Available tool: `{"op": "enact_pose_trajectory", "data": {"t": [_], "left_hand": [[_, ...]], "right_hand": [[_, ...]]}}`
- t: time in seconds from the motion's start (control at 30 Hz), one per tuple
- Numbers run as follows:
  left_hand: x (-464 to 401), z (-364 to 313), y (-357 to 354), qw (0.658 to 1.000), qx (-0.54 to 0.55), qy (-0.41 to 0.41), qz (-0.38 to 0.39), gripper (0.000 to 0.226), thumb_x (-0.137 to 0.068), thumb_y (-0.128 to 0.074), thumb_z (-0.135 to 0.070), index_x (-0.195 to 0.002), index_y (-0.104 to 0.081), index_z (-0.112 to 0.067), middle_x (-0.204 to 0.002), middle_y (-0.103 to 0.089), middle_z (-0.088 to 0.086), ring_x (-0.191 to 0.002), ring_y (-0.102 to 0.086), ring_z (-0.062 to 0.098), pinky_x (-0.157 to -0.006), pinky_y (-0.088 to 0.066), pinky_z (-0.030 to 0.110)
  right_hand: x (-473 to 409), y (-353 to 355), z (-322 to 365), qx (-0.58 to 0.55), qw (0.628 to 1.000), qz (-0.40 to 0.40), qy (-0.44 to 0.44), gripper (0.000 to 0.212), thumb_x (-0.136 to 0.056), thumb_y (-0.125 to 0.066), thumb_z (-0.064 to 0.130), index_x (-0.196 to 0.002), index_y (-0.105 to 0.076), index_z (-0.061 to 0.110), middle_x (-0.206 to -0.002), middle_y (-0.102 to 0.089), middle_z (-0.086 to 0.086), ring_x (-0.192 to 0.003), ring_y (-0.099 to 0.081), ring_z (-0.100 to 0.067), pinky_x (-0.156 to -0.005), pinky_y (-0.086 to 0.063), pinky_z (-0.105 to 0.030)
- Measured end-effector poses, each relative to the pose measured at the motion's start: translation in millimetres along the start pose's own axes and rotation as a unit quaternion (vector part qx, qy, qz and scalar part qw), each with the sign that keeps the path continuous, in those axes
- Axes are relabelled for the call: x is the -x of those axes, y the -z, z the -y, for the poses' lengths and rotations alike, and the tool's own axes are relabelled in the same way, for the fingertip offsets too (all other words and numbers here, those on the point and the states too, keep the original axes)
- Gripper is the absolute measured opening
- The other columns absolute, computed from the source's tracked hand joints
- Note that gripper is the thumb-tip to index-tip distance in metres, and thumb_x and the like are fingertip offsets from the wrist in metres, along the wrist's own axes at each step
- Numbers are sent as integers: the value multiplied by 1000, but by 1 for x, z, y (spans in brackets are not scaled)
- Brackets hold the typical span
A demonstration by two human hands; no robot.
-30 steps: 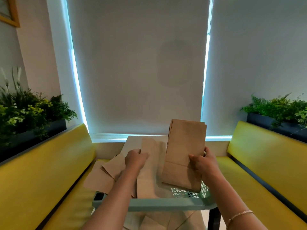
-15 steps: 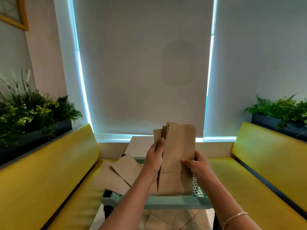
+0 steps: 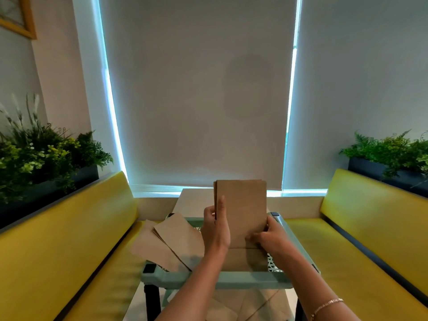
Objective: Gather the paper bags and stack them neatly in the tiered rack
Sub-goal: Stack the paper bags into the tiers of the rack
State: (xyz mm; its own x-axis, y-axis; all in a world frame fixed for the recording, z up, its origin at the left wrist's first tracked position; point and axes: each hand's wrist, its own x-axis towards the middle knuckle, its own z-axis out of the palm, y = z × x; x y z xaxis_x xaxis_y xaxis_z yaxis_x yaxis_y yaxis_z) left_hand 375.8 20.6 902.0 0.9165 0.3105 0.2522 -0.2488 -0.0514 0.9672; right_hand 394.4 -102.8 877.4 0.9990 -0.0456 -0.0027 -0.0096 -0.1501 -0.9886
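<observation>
Two grey fabric roller blinds [image 3: 196,89] fill the far wall, flat and matte, with thin strips of cool light at their edges. Two yellow padded benches, smooth and faintly glossy, run along either side — the left bench [image 3: 58,239] and the right bench [image 3: 370,228] — each backed by a dark rectangular planter of feathery green foliage [image 3: 46,156]. Between the benches stands a pale beige table [image 3: 192,202], flat-topped. On it sits the tiered rack [image 3: 220,279], pale green plastic with a rounded front rail, dark corner posts and a lattice-patterned tray floor showing at the right. A stack of brown paper bags [image 3: 242,205] stands upright on its short edge in the top tier, flat rectangles of matte kraft paper with edges nearly flush. The left hand [image 3: 216,230] holds the stack's left edge, fingers extended up along the near face, thumb behind. The right hand [image 3: 271,235] grips the lower right edge, fingers curled over the front, a thin chain bracelet [image 3: 326,305] on its wrist. Loose paper bags [image 3: 171,239] lie flat and fanned across the tier's left side, overhanging its rim. More brown bags [image 3: 250,304] lie on the tier below — creased, overlapping.
</observation>
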Motion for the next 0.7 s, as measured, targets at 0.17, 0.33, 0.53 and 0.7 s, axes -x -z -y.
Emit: {"op": "enact_pose_trajectory", "data": {"t": [0.17, 0.33, 0.53, 0.7], "left_hand": [[-8, 3, 0, 999, -21, -12, 47, 22, -88, -63, -27, -105, -48, -24, -99, -59, -4, -96, -60, 18, -77, -49, 25], [-7, 14, 3, 989, -96, 36, 108, 35, -90, -61, -26, -122, -49, -20, -116, -59, 0, -102, -55, 16, -88, -48, 29], [-40, -2, 40, 934, -328, 49, 133, 62, -81, -64, -50, -131, -42, -19, -130, -49, 5, -120, -45, 23, -95, -43, 35], [-68, -9, 85, 746, -653, 120, 47, 82, -76, -68, -50, -137, -29, -13, -139, -38, 13, -127, -35, 31, -101, -33, 38]], "right_hand": [[-6, 3, 7, -13, 998, -49, 35, 41, -79, -61, -4, -112, -53, 18, -99, -65, -8, -93, -62, -28, -84, -54, -46], [-5, 3, -1, 24, 999, -15, -26, 33, -84, -55, -1, -110, -53, 19, -101, -63, -10, -96, -61, -29, -88, -52, -49], [-11, 5, -5, 0, 999, -5, -34, 34, -84, -51, -5, -108, -55, 20, -101, -65, -12, -95, -62, -31, -84, -53, -49], [-14, 13, 3, -47, 994, -101, 0, 39, -80, -49, -14, -107, -54, 14, -95, -63, -12, -90, -59, -30, -74, -52, -41]]}}
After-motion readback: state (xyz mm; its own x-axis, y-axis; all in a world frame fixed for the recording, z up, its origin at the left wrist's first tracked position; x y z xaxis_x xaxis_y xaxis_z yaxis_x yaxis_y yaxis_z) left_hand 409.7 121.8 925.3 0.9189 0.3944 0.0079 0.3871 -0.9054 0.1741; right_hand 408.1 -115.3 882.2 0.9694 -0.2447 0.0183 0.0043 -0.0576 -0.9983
